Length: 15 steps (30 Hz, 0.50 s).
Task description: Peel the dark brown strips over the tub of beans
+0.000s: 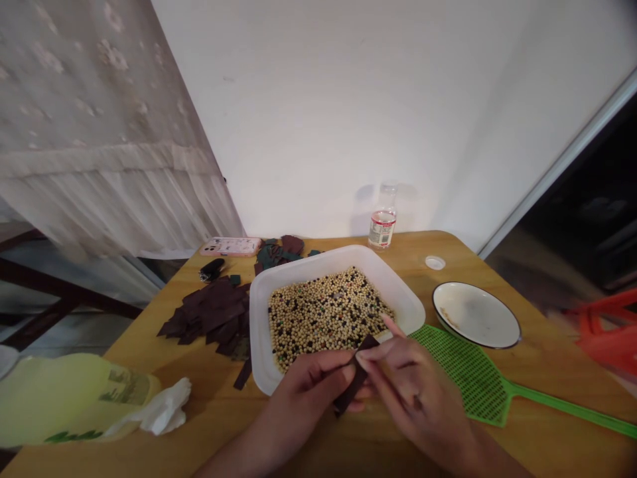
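Between both hands is a dark brown, flat rectangular piece, tilted over the near edge of a white plastic tub. My left hand pinches it from the left, thumb on top. My right hand grips its upper part between thumb and fingertips, with one finger raised. Small pale and dark beads, with a few coloured ones, fill the tub's bottom. To the tub's left lies a heap of similar dark brown pieces. What the material is, I cannot tell.
Right of the tub lie a green fly swatter, a white enamel dish and a white lid. A glass bottle stands near the wall. At left are a pink phone, keys, a yellowish container and crumpled tissue.
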{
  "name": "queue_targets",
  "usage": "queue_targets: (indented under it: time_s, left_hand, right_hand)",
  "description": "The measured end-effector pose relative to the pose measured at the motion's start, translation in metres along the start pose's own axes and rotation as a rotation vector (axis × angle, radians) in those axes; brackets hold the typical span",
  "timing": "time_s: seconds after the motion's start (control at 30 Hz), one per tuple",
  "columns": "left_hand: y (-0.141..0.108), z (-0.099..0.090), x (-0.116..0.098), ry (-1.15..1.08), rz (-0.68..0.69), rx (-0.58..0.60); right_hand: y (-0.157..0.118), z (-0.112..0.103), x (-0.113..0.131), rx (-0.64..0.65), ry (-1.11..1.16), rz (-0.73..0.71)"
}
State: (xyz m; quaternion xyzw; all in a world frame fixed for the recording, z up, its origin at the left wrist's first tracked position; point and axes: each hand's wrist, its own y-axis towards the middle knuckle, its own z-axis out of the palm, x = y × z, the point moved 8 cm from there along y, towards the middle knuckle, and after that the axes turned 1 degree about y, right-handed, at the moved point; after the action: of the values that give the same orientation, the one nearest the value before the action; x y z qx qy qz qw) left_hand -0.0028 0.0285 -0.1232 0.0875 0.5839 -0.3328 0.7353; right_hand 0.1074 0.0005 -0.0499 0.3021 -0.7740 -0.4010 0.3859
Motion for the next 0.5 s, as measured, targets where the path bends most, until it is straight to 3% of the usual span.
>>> queue_targets:
  time_s: [0.5]
  left_hand:
    - [-0.0018, -0.0061, 0.0012, -0.002, 0.008, -0.031]
  right_hand:
    - [-0.0015, -0.0040, 0.0013, -0.042, -0.018, -0.003]
